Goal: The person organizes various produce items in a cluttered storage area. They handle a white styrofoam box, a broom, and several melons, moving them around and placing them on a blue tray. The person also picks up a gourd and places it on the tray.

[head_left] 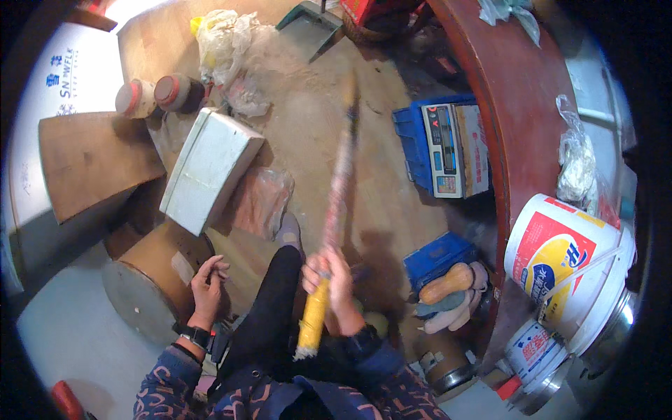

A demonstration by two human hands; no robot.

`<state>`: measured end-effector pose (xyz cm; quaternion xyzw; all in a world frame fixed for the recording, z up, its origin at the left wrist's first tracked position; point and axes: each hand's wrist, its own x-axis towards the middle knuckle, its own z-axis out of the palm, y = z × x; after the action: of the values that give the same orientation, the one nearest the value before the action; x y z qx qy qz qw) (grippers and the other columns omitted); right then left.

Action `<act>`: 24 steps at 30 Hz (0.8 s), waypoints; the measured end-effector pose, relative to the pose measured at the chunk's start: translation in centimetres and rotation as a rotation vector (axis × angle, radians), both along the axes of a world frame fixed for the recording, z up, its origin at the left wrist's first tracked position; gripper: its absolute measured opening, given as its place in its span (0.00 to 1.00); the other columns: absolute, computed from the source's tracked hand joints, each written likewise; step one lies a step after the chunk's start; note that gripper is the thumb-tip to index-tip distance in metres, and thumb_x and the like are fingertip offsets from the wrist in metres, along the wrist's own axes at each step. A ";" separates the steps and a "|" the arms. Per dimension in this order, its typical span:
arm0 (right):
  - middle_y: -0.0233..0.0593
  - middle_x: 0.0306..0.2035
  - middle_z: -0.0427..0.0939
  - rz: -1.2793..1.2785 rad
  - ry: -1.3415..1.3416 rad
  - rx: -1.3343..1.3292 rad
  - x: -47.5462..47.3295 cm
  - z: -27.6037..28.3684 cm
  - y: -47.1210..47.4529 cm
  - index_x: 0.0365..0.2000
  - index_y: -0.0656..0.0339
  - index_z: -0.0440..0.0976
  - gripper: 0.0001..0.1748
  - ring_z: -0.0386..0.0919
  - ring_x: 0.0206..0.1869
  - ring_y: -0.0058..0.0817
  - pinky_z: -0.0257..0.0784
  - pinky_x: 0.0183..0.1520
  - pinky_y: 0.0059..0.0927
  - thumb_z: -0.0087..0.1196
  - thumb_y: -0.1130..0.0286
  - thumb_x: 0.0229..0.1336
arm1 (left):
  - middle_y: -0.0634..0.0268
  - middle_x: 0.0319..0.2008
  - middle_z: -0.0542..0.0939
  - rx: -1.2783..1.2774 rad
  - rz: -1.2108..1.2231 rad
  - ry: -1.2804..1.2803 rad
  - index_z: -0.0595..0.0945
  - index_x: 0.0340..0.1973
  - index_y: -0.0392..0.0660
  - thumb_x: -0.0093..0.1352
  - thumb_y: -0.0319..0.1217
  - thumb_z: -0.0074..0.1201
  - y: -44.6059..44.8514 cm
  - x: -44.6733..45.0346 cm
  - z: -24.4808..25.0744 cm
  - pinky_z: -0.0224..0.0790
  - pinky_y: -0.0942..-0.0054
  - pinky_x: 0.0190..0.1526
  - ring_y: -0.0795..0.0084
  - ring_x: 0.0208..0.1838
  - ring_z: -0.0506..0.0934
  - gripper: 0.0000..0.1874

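Observation:
My right hand [331, 275] is closed around a long stick [338, 194], close to its yellow-wrapped end [313, 320]. The stick reaches away from me over the floor [299, 131]; its far end is blurred, so I cannot tell whether it has a head. My left hand [210, 283] holds nothing, its fingers loosely bent, beside a brown drum [168, 268] lying on its side. A dustpan [310, 26] rests on the floor at the top, near pale dust and a bundle of plastic bags [226, 44].
Left stand a white foam box [210, 163], a cardboard box [100, 157] and two red-lidded jars [170, 93]. A red-brown table [525, 105] curves along the right, bearing a white bucket [556, 262]. A scale [443, 149], blue crate [438, 257] and squashes [446, 283] lie beside it.

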<state>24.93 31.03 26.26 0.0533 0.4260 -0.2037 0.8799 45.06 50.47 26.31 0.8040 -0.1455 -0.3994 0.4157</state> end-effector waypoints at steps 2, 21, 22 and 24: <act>0.30 0.23 0.67 -0.065 0.033 0.055 -3.9 1.2 1.0 0.23 0.52 0.64 0.16 0.66 0.20 0.22 0.61 0.18 0.23 0.39 0.58 0.67 | 0.65 0.37 0.80 0.044 0.069 0.056 0.77 0.51 0.41 0.70 0.16 0.40 -0.1 -0.4 -0.3 0.70 0.80 0.37 0.80 0.33 0.75 0.17; 0.28 0.23 0.65 0.227 -0.352 0.472 -11.7 -5.8 -10.7 0.31 0.58 0.63 0.18 0.64 0.23 0.19 0.62 0.24 0.23 0.46 0.53 0.65 | 0.58 0.42 0.79 0.274 0.609 0.026 0.72 0.59 0.42 0.70 0.19 0.39 19.8 -8.8 4.3 0.76 0.76 0.37 0.74 0.34 0.80 0.21; 0.27 0.24 0.66 0.339 -0.378 0.368 -12.6 -5.4 -11.7 0.31 0.58 0.64 0.18 0.65 0.23 0.19 0.62 0.24 0.23 0.46 0.52 0.65 | 0.58 0.42 0.79 0.275 0.647 0.052 0.71 0.59 0.43 0.70 0.20 0.40 20.5 -11.3 4.9 0.76 0.76 0.37 0.74 0.34 0.80 0.21; 0.24 0.23 0.65 0.569 -0.038 0.161 -13.3 -4.2 -13.5 0.30 0.55 0.64 0.15 0.65 0.21 0.16 0.61 0.22 0.20 0.45 0.54 0.65 | 0.58 0.41 0.79 0.294 0.674 0.088 0.71 0.59 0.43 0.70 0.20 0.41 21.8 -16.4 5.6 0.75 0.76 0.37 0.74 0.35 0.80 0.21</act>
<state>11.62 17.56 22.07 0.0049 0.4221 0.0867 0.9024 28.62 72.26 31.91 0.8400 0.2044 -0.2908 0.4100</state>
